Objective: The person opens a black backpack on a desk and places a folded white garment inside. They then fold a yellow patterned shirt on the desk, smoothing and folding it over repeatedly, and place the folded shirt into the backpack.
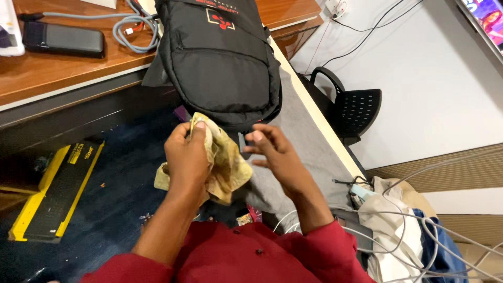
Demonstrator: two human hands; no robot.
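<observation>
The person wears a dark red buttoned shirt (246,257) with pushed-up sleeves.

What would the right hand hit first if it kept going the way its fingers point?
Likely the crumpled yellowish cloth gripped by the left hand. The right hand, open, points left at it; depth is unclear.

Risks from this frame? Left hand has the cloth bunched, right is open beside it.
1. The yellow cloth is gripped only by the left hand; its loose lower folds could slip, since the right hand is open.
2. The black backpack overhangs the wooden desk edge; a nudge might tip it.
</observation>
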